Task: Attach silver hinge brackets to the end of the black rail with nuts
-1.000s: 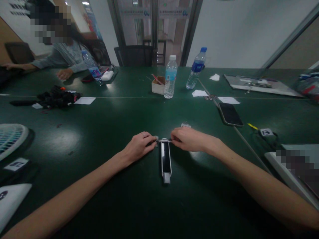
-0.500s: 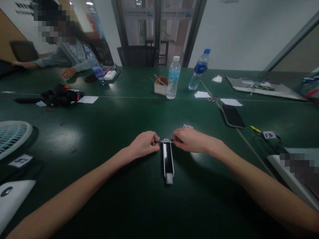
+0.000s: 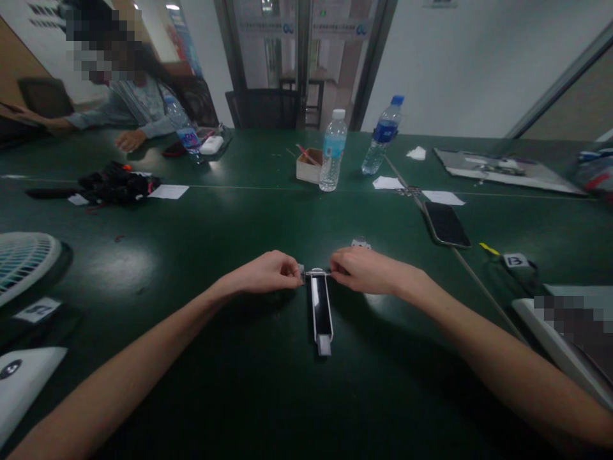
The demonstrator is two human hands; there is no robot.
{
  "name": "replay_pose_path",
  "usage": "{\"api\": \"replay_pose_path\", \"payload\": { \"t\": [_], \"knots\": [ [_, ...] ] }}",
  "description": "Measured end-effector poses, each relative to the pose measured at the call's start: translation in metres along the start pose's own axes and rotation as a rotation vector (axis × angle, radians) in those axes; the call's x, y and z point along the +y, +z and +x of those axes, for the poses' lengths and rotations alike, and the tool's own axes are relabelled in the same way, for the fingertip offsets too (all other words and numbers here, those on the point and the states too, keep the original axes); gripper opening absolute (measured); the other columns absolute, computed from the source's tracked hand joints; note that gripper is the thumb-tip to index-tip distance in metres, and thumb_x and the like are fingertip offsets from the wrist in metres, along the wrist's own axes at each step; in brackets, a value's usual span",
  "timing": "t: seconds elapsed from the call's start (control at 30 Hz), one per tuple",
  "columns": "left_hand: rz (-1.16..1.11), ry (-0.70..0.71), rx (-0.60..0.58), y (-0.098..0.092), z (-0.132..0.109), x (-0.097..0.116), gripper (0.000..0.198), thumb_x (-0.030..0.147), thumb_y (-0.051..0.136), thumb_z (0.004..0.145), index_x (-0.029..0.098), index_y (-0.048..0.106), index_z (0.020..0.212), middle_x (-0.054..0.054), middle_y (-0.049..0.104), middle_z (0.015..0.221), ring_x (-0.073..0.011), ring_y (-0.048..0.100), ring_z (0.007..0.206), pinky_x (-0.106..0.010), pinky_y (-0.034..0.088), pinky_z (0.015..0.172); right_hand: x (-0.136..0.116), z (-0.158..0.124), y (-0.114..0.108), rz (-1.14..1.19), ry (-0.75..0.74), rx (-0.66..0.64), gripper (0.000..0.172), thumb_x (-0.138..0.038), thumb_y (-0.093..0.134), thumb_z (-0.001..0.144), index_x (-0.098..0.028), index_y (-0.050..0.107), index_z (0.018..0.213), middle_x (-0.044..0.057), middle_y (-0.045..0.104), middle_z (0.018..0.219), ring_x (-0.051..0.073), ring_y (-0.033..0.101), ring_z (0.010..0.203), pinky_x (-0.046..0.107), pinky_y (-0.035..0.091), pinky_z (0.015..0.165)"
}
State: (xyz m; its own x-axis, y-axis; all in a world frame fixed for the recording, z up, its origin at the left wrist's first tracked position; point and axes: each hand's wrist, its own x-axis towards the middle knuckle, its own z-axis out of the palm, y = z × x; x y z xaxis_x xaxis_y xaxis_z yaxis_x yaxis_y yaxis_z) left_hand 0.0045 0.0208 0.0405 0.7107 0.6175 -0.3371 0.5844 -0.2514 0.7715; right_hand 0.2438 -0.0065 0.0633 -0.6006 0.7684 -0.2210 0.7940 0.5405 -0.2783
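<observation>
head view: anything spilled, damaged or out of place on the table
Nothing looks spilled or damaged. Slightly untidy: a crumpled white scrap toward the back and a jumbled black heap at left. The blue-capped bottle at right seems to lean, though wide-angle stretch probably explains that. The white-framed device shows no visible fault.

I'd call this an office or meeting room: a broad dark-green surface (image 3: pixel 230 223) fills most of the frame, a dark chair (image 3: pixel 261 108) stands beyond it at top centre, before glass doors (image 3: pixel 268 57) bearing lettering (image 3: pixel 261 27) and a logo (image 3: pixel 288 29), and a person (image 3: pixel 138 105) sits at upper left.
</observation>
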Motion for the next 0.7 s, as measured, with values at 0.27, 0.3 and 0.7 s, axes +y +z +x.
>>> {"api": "replay_pose_path", "payload": {
  "t": [0.27,0.3,0.7],
  "knots": [
    [0.011,0.084,0.148,-0.005,0.006,-0.014,0.019,0.032,0.062,0.084,0.014,0.063,0.093,-0.001,0.062,0.083,-0.0126,0.057,0.071,-0.024,0.043,0.063,0.006,0.000,0.004,0.043,-0.028,0.025,0.016,-0.025,0.048,0.089,-0.015,0.061,0.086,0.008,0.063,0.087,0.017,0.056,0.075,0.031,0.043,0.068],
    [0.024,0.077,0.170,-0.003,0.006,-0.014,0.019,0.032,0.063,0.084,0.014,0.064,0.091,0.000,0.062,0.081,-0.0123,0.056,0.069,-0.023,0.042,0.062,0.007,0.001,0.005,0.049,-0.026,0.024,0.016,-0.025,0.048,0.089,-0.016,0.061,0.085,0.008,0.063,0.087,0.016,0.056,0.075,0.031,0.043,0.068],
    [0.057,0.160,0.163,0.003,0.006,-0.016,0.020,0.033,0.063,0.084,0.016,0.066,0.094,0.001,0.060,0.078,-0.0115,0.053,0.066,-0.023,0.039,0.059,0.000,0.000,0.001,0.025,-0.012,0.006,0.015,-0.022,0.049,0.089,-0.014,0.061,0.085,0.008,0.063,0.087,0.016,0.055,0.073,0.030,0.042,0.065]
  ]
}}
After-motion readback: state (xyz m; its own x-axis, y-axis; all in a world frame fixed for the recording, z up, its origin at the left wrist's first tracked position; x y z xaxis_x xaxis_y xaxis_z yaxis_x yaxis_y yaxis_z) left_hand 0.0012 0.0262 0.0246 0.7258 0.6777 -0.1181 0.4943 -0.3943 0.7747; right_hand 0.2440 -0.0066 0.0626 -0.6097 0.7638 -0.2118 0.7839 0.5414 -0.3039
